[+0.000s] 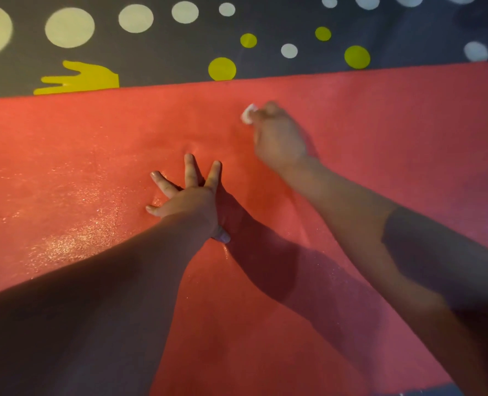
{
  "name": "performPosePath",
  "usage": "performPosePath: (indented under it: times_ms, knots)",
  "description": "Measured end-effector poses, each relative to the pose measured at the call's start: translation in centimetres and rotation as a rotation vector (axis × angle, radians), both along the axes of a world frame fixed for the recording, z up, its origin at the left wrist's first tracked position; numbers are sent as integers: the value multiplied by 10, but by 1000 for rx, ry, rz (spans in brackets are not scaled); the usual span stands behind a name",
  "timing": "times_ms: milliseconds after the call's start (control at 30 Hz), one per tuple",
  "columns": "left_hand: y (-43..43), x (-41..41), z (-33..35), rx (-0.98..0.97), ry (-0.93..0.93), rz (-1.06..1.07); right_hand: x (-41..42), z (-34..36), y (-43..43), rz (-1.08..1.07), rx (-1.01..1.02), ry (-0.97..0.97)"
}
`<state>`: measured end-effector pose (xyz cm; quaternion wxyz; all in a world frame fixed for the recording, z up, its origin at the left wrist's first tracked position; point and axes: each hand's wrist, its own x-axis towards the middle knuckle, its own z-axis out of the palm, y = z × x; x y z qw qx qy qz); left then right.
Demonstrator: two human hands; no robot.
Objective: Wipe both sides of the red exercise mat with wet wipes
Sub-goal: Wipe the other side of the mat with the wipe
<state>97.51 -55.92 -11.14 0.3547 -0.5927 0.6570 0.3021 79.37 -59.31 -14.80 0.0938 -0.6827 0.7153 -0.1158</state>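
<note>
The red exercise mat point(94, 144) lies flat and fills most of the view, its far edge running across the upper part. Damp, shiny patches show on its left half. My left hand point(188, 195) presses flat on the mat's middle with fingers spread wide. My right hand point(277, 135) reaches further out near the far edge and grips a small bunched white wet wipe point(248, 114) against the mat; only the wipe's left end shows past the fingers.
Beyond the mat's far edge is a dark grey floor point(163, 52) printed with white and yellow-green dots and a yellow hand shape point(85, 78). A strip of dark floor shows at the bottom right corner.
</note>
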Motion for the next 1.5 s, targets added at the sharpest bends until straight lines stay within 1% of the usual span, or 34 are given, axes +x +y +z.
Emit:
performPosePath:
  times_ms: [100,133,167,200,233,300,333,367,400,433,533,567,600,633,700,733,800,867,933,1033,1133,1233,1400,1500]
  knots:
    - [0,1,0,-10,12,-5,20,-4,24,351,-18,-62]
    - [0,1,-1,-9,12,-7,15,-6,23,409,-14,-49]
    - [0,1,-1,-7,11,-4,7,-6,16,401,-20,-30]
    - [0,1,-1,-5,10,-3,-2,-6,6,323,-41,-11]
    - [0,1,-1,-6,9,-6,-13,-4,-6,183,-54,-2]
    - [0,1,0,-14,7,-15,-33,0,-30,-172,-56,46]
    - [1,1,0,-19,10,-17,-36,3,-39,-321,-64,26]
    - [1,1,0,-22,15,-15,-32,6,-45,-388,-68,6]
    - [2,1,0,-24,19,-13,-19,10,-48,-376,-54,-18]
    - [2,0,0,-25,22,-11,-1,12,-48,-281,-39,-28]
    - [1,1,-1,-27,18,-13,43,4,-44,126,-43,-56]
    - [1,1,-2,-26,17,-13,43,0,-49,213,-40,-40]
    - [0,1,-2,-23,17,-15,34,-3,-58,241,-43,-16]
    - [0,0,-2,-18,16,-16,23,-3,-67,187,-45,-1]
    - [-1,0,-2,-10,17,-9,-2,-6,-84,-35,-46,11]
    - [-2,0,-1,-7,14,-7,-8,-6,-88,-111,-40,28]
    - [-2,0,-1,-2,15,-1,-3,-6,-91,-128,-40,3]
    - [-2,1,-1,-10,19,-11,16,-2,-86,-22,-50,-72]
    - [-2,2,-1,-16,21,-20,32,-5,-74,164,-57,-59]
    - [-2,3,0,-22,27,-30,22,-5,-51,293,-44,-116]
    - [-3,3,0,-25,36,-36,-5,-9,-32,287,-80,-146]
    - [-3,3,2,-20,28,-50,-14,-10,-5,261,-90,-147]
    - [-2,4,2,-55,4,-123,-11,-4,48,334,-16,-160]
    - [4,0,3,-88,-31,-171,-9,-1,84,328,0,-173]
